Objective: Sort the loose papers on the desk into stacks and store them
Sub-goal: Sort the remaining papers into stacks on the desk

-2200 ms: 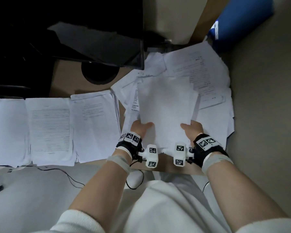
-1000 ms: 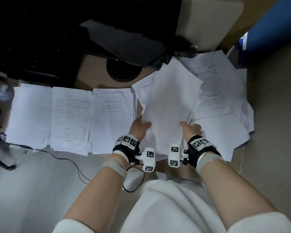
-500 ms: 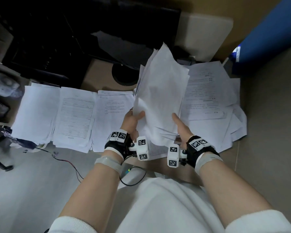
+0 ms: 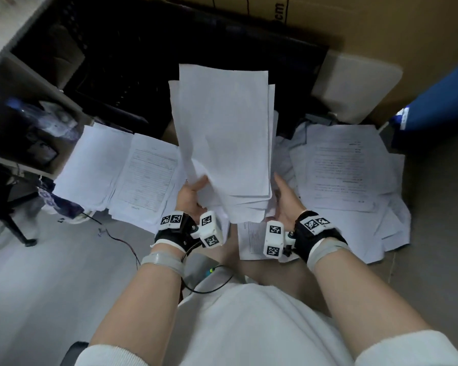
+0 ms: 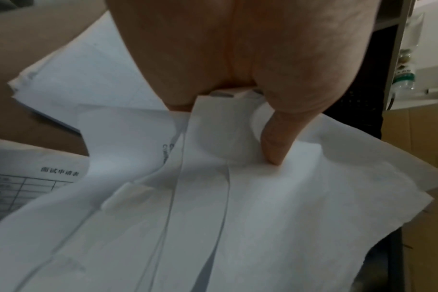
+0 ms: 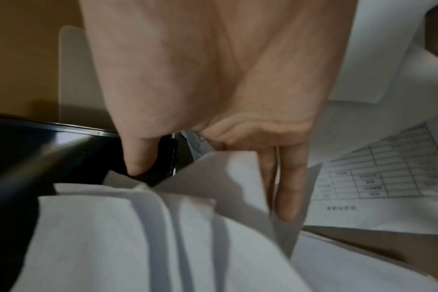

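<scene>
A bundle of white sheets (image 4: 222,133) stands nearly upright above the desk between my two hands. My left hand (image 4: 193,194) pinches its lower left corner; in the left wrist view the thumb (image 5: 275,150) presses on the sheets (image 5: 263,217) and the fingers are hidden behind them. My right hand (image 4: 283,199) lies flat against the bundle's right edge, its fingers (image 6: 288,193) straight and the thumb apart from the paper (image 6: 113,247). Two sorted stacks lie at the left, one blank (image 4: 90,165), one a printed form (image 4: 146,178). A loose pile (image 4: 341,167) covers the right side.
A black monitor (image 4: 169,48) stands behind the papers, with a cardboard box (image 4: 354,22) and a white pad (image 4: 354,85) beyond. A blue object (image 4: 439,107) is at the far right. A shelf with bottles (image 4: 37,120) is at the left. A cable (image 4: 122,244) hangs off the desk's front edge.
Both hands have lifted the bundle off the loose pile and tipped it upright. It has moved left, over the desk's middle. The head view has tilted up.
</scene>
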A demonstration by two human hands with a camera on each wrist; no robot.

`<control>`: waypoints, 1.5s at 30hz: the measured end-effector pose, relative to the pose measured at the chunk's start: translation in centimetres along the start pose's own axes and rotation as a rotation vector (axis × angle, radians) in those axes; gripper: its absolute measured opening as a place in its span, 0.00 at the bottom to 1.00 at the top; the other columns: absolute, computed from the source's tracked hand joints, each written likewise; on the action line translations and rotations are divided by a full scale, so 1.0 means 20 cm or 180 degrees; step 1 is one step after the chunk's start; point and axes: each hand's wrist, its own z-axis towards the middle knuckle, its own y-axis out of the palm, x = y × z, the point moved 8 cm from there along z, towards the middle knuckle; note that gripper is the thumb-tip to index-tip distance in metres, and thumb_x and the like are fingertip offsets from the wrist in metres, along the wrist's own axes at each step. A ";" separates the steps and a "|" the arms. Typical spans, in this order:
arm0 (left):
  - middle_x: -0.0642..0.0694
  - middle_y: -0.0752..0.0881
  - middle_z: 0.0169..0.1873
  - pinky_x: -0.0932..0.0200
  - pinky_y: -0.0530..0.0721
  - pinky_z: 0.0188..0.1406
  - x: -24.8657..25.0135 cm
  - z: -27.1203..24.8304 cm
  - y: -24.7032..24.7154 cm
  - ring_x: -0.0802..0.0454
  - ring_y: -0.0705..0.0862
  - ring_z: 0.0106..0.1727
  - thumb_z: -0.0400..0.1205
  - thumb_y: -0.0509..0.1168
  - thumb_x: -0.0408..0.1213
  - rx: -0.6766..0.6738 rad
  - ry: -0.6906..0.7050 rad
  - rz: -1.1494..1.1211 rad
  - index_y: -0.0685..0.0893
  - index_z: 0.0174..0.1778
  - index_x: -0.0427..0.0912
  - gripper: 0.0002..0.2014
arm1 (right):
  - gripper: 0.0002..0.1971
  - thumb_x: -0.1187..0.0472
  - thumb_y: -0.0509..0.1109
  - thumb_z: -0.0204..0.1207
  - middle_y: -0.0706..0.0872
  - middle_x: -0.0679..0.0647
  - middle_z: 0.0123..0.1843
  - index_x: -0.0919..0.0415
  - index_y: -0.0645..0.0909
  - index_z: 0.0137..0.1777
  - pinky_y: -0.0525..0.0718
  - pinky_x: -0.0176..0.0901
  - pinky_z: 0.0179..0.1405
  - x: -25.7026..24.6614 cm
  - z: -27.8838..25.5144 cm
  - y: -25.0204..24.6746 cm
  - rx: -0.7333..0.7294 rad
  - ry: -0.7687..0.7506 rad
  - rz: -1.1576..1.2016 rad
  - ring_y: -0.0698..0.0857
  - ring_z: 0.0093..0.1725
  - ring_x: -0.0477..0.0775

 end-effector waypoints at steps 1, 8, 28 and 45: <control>0.36 0.77 0.77 0.26 0.70 0.76 -0.01 -0.01 -0.01 0.31 0.76 0.76 0.72 0.81 0.46 -0.0036 -0.0050 -0.0071 0.77 0.79 0.42 0.38 | 0.38 0.28 0.70 0.71 0.86 0.57 0.69 0.53 0.78 0.74 0.84 0.68 0.64 -0.01 0.00 0.02 -0.0055 -0.0022 0.0100 0.86 0.65 0.64; 0.34 0.85 0.66 0.30 0.81 0.67 -0.04 0.03 0.03 0.32 0.85 0.65 0.70 0.81 0.45 0.0042 -0.0040 0.0297 0.81 0.74 0.38 0.36 | 0.31 0.36 0.76 0.71 0.90 0.48 0.57 0.56 0.82 0.67 0.80 0.57 0.71 -0.17 -0.05 0.00 0.0225 -0.0584 -0.0241 0.87 0.62 0.53; 0.52 0.92 0.56 0.43 0.83 0.67 -0.08 0.17 0.12 0.48 0.88 0.61 0.69 0.68 0.75 -0.0039 -0.0339 0.1843 0.86 0.63 0.54 0.35 | 0.10 0.73 0.64 0.79 0.86 0.57 0.49 0.65 0.82 0.55 0.83 0.46 0.49 -0.01 0.00 -0.45 0.2279 -0.0729 -0.0601 0.85 0.51 0.60; 0.39 0.86 0.40 0.50 0.82 0.43 -0.24 0.18 -0.20 0.42 0.84 0.39 0.81 0.63 0.35 0.0405 -0.0474 0.1849 0.84 0.46 0.39 0.05 | 0.20 0.66 0.61 0.85 0.78 0.70 0.74 0.73 0.73 0.75 0.76 0.46 0.53 0.32 -0.02 -0.50 0.2383 0.0274 -0.0911 0.82 0.61 0.65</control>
